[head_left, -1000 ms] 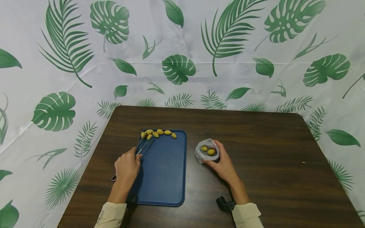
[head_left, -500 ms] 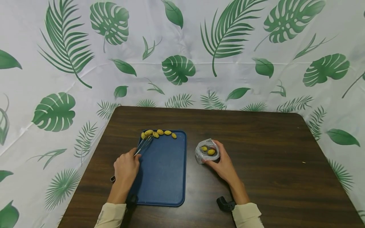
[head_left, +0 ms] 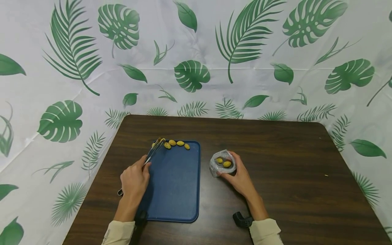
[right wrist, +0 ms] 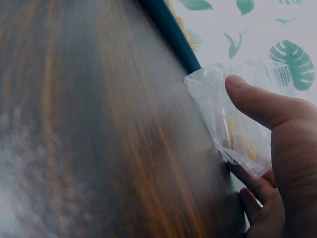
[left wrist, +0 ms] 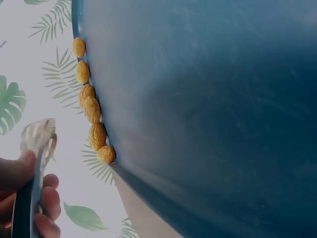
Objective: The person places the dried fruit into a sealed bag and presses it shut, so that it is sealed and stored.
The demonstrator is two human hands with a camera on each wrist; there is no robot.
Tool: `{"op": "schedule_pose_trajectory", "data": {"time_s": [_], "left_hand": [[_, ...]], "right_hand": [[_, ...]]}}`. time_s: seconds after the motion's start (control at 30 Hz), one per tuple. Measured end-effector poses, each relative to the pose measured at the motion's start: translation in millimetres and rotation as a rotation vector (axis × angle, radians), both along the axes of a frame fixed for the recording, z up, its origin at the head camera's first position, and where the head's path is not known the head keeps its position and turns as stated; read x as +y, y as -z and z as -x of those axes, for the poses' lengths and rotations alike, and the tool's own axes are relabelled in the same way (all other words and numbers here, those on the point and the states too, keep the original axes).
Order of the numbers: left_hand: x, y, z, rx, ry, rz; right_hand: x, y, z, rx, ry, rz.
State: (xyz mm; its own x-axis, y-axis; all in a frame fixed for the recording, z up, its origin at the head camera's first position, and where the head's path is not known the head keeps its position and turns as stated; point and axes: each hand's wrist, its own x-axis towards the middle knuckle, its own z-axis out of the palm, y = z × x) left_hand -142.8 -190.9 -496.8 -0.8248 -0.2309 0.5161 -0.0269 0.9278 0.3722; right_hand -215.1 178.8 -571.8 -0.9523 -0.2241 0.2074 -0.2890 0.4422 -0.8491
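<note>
left hand (head_left: 133,178) grips metal tongs (left wrist: 39,134), tips among yellow date-like fruits (head_left: 180,143), far left corner of blue tray (head_left: 174,187) | right hand (head_left: 242,179) holds clear plastic container (right wrist: 210,89) beyond right edge | seemingly picking up; next needs steady pinch

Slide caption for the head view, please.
Left hand grips metal tongs at the far corner of a blue tray; right hand holds a clear bag with yellow pieces inside.

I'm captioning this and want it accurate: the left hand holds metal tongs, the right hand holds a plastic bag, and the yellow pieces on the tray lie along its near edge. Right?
Not quite: the yellow pieces on the blue tray lie along its far edge, as the head view shows. The rest stands.
</note>
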Motion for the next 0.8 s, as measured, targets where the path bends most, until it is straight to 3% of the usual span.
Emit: {"op": "schedule_pose_trajectory", "data": {"time_s": [0.3,0.8], "left_hand": [[3.1,-0.5,1.6,0.100,0.047,-0.021],[9.5,-6.4,-1.2,0.092,0.072,-0.035]], "right_hand": [[1.7,-0.6,-2.3,-0.013,0.011,-0.001],[2.3,1.3,-0.7,-0.016,0.013,-0.014]]}}
